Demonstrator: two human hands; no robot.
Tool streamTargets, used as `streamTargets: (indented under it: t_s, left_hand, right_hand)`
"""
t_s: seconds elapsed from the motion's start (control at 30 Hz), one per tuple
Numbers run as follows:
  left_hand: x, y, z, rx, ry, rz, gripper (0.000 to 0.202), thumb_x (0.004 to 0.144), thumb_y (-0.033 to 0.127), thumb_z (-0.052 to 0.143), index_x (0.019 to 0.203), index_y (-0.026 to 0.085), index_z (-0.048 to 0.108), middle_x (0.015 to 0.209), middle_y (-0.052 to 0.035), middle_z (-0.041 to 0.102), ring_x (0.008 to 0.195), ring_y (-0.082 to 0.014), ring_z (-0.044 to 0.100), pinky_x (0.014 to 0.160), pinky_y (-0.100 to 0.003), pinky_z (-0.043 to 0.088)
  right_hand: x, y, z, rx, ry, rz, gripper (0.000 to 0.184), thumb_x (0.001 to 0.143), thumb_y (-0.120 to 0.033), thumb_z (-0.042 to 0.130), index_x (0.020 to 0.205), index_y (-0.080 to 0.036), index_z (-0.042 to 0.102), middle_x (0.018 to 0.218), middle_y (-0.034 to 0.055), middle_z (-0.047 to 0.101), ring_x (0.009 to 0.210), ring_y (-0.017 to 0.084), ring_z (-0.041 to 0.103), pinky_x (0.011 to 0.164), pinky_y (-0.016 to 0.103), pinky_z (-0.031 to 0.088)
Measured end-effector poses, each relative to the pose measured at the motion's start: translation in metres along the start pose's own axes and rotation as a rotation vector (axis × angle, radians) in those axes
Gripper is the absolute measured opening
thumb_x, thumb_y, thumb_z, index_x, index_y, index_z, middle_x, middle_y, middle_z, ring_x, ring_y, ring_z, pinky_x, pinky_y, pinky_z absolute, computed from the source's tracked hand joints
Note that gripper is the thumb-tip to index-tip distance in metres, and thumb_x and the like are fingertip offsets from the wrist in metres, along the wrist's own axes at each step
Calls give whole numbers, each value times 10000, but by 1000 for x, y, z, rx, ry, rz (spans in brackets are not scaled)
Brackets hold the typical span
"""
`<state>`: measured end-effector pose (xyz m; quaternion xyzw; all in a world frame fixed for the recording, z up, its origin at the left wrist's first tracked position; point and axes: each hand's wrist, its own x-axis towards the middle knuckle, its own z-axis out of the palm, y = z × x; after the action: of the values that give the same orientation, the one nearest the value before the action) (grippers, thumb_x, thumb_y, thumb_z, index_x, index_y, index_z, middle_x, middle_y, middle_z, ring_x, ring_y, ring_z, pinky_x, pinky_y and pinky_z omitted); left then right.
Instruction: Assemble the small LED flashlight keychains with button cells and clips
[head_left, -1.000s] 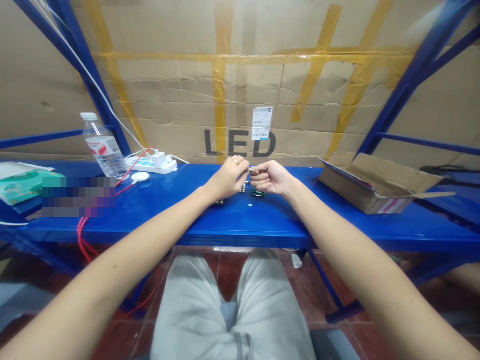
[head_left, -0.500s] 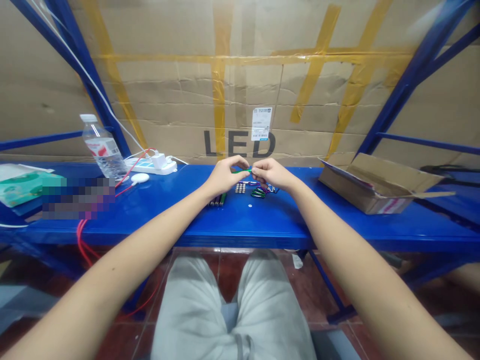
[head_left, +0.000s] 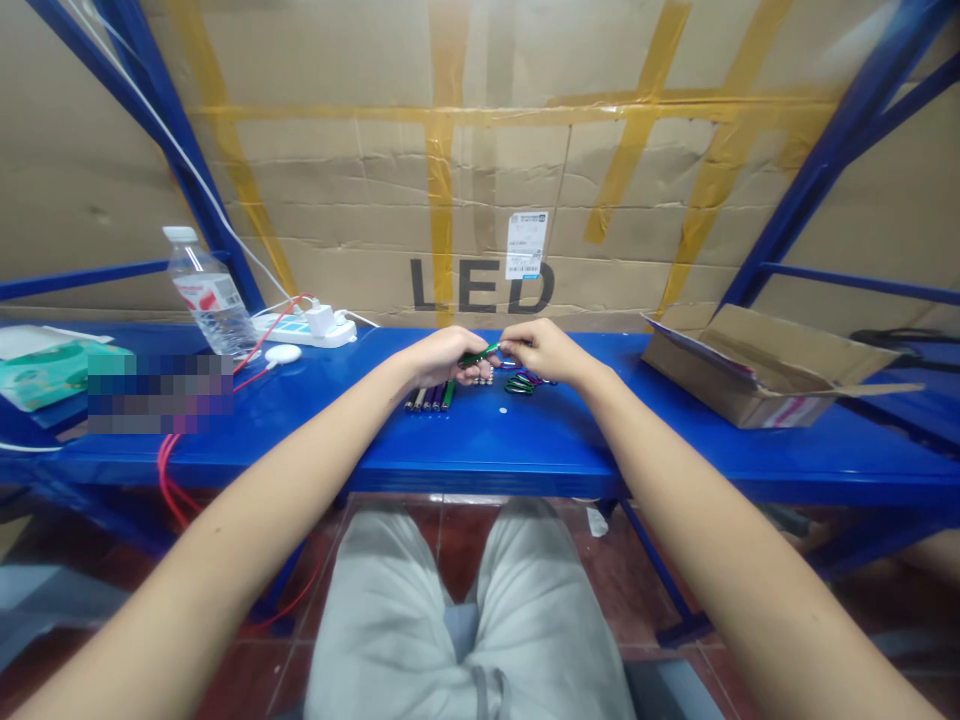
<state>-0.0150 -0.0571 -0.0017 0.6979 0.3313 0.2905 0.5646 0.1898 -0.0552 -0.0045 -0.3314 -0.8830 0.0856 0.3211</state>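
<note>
My left hand (head_left: 439, 358) is closed around a slim green metallic tube (head_left: 474, 356), which tilts up toward the right. At the tube's right end, my right hand (head_left: 541, 346) has its fingertips pinched together. Whether the right fingers hold a small part there or the tube itself is hidden. Several slim dark and green tubes with metallic ends (head_left: 429, 397) lie side by side on the table below my left hand. Small silvery pieces (head_left: 486, 374) show just by my left fingertips, partly covered. Under my right hand lie green and blue carabiner-like clips (head_left: 519, 383).
On the blue table (head_left: 480, 445) stand a water bottle (head_left: 211, 300) and a white power strip (head_left: 307, 328) at the left, near red cables (head_left: 166, 470). An open cardboard box (head_left: 750, 385) is at the right. A large carton (head_left: 337, 200) rises behind.
My left hand has turned and lowered a little, so more of the green tube shows. My right hand stays at the tube's right end. The row of tubes is more exposed.
</note>
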Motion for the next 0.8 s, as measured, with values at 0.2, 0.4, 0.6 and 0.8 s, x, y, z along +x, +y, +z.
streamTargets:
  t_s: [0.2,0.4,0.6,0.8]
  left_hand:
    - [-8,11,-2,-101,-1,-151,145,828,168,636,765,48,687,701,-143,674,521,-102,566,437,-199,383]
    - [-3,-2,-1,-85,-15,-12,175,786,197,731,687,90,635,684,-99,655,500,-65,491,448,-199,330]
    - [0,-5,8,362,158,219,55,765,147,691,732,118,658,612,-24,636,551,-103,535,545,-237,396]
    - [1,-11,17,761,367,559,58,815,161,626,797,151,681,780,-31,717,725,-158,626,675,-278,438]
  right_hand:
    - [-1,-5,-1,49,-29,4,222,850,-253,504,697,-142,619,606,3,534,639,134,456,623,268,317]
    - [-3,-8,1,156,-64,50,261,846,-283,513,627,-149,560,537,-23,460,571,111,403,574,257,295]
    - [-3,-7,0,263,-134,190,289,818,-276,544,555,-169,488,451,-37,432,445,85,366,473,237,269]
    - [-3,-2,0,583,-108,358,200,774,-229,602,594,-155,556,414,-39,420,357,84,360,376,223,283]
